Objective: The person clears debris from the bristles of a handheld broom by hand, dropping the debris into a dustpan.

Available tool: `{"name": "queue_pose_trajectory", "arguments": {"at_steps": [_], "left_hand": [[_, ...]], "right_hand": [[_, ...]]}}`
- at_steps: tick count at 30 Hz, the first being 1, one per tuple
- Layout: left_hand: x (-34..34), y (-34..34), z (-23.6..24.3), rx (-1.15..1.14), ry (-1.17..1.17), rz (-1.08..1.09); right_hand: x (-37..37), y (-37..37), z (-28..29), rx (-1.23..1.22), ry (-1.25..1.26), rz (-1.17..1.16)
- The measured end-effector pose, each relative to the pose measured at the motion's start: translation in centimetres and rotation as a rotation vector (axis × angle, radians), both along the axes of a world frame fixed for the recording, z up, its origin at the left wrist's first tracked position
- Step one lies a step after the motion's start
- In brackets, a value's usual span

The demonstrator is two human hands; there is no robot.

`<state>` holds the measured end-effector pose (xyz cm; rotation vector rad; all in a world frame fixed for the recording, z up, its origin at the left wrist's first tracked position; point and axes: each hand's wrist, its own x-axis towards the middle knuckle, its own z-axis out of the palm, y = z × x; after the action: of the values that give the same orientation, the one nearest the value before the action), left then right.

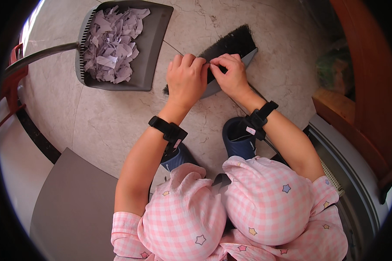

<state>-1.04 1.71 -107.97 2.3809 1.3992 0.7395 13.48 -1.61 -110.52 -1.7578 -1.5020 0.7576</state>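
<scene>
My left hand (188, 80) and my right hand (231, 74) meet fingertip to fingertip, both closed in a pinch. Whatever lies between the fingertips is too small to make out. Just beyond and beneath them is a broom (234, 43) with black bristles and a grey head, partly covered by my hands. Its thin dark handle runs back under my right forearm. To the left of my hands stands a grey dustpan (157, 48) with a comb-toothed edge. A heap of torn pale paper scraps (113, 43) fills much of it.
The dustpan's handle (41, 56) reaches toward a red chair (13, 87) at the left. A grey panel (74, 204) lies at the lower left. Brown wooden furniture (370, 78) borders the right side. Blue shoes (239, 141) stand on the marbled tile floor (104, 117).
</scene>
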Motion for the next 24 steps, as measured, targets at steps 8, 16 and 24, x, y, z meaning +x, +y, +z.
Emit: {"name": "queue_pose_trajectory", "arguments": {"at_steps": [8,16,24], "left_hand": [[0.2,1.4,0.3,-0.171,-0.03,0.012],[-2.0,4.8,-0.6,-0.888,-0.647,0.392],[-7.0,9.3,0.5,-0.538,-0.716,0.515]], "right_hand": [[0.1,0.8,0.0,-0.001,-0.044,0.035],[-0.8,2.2,-0.1,-0.018,-0.086,-0.011],[-1.3,3.6,-1.0,-0.005,-0.097,-0.015]]}}
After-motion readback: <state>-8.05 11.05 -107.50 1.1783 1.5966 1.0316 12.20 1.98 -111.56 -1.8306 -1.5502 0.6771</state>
